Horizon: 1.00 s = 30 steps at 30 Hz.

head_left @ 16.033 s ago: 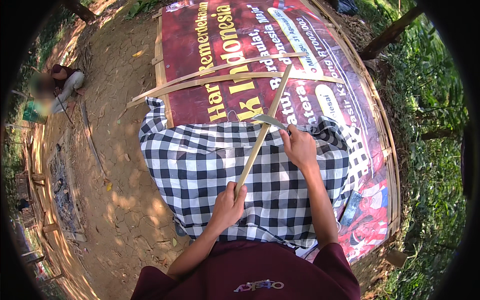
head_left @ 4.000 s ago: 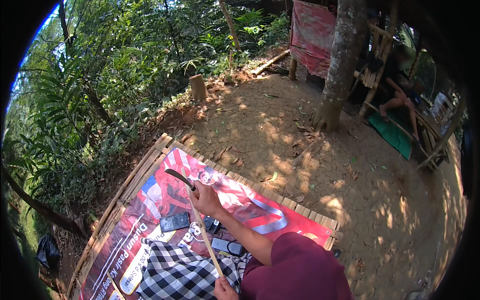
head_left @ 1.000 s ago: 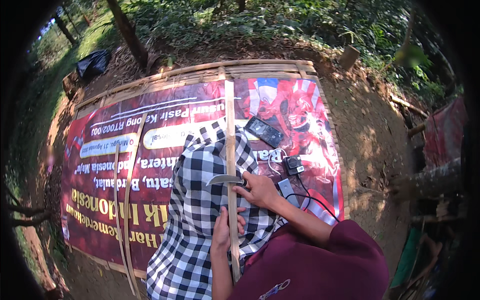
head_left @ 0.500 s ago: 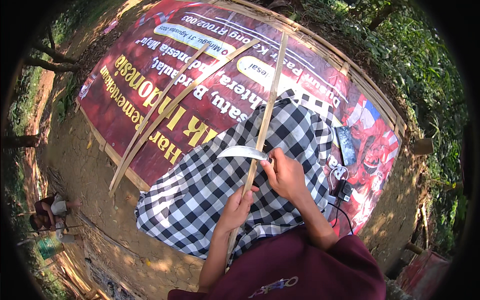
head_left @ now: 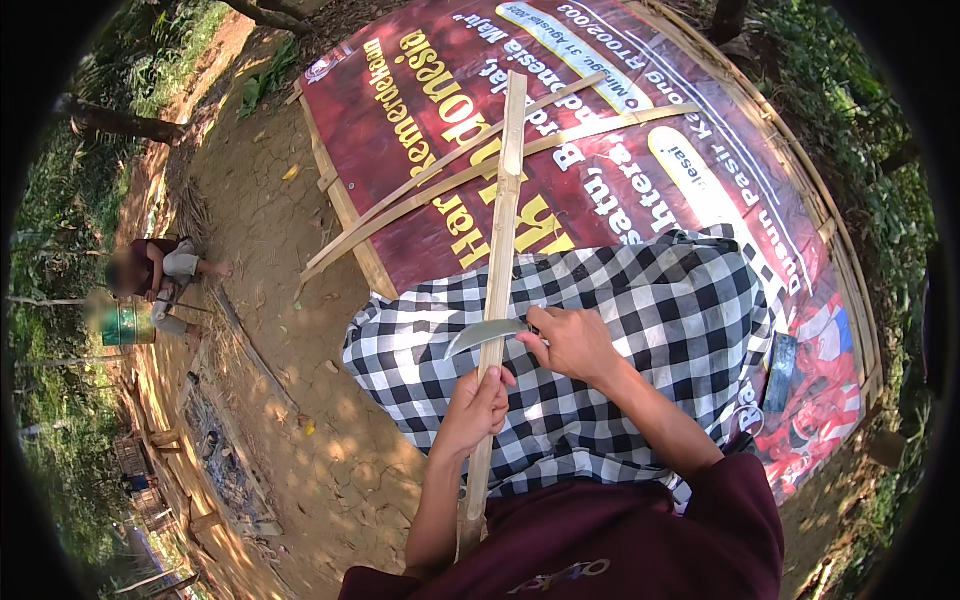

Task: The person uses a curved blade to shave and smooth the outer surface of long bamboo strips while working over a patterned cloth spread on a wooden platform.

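A long pale bamboo strip runs from near my body away over the cloth, standing almost straight up the picture. My left hand is closed around its near part. In my right hand is a small curved knife, its handle mostly hidden by the fingers. The blade lies across the strip just beyond my left hand, its tip pointing left. Beneath both hands spreads a black-and-white checked cloth.
Under the cloth is a platform covered by a red printed banner, with two more bamboo strips lying on it. A dark flat box rests at the right. A person sits on the left near a green container.
The view has swung left, so the banner and cloth sit farther right. The held strip stands more upright in the picture, and the knife's tip has tilted downward. Both grips remain.
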Motion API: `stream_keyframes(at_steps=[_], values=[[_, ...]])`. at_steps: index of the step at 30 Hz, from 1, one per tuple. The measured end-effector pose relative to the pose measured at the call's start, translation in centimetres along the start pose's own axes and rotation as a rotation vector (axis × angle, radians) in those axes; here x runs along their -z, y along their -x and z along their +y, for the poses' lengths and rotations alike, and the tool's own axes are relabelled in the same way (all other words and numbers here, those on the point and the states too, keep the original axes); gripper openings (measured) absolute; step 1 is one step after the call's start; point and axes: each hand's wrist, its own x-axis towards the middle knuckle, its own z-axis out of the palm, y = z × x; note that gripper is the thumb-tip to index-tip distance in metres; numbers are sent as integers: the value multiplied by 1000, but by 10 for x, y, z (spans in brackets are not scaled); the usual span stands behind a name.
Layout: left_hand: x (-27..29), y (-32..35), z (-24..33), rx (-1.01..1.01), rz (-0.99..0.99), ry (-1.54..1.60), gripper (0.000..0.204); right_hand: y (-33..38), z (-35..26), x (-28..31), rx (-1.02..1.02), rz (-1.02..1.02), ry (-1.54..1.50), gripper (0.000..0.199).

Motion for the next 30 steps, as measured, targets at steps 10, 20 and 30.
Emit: stream_keyframes(at_steps=[10,20,30], values=[[12,9,8,-33,-88,219,48,-20,0,0,196,-3,52,32],[7,-4,2,-93,-241,448,40,-26,2,1,181,61,-109,28],[-16,-14,-8,-218,62,287,35,6,9,-8,197,-30,-185,29]])
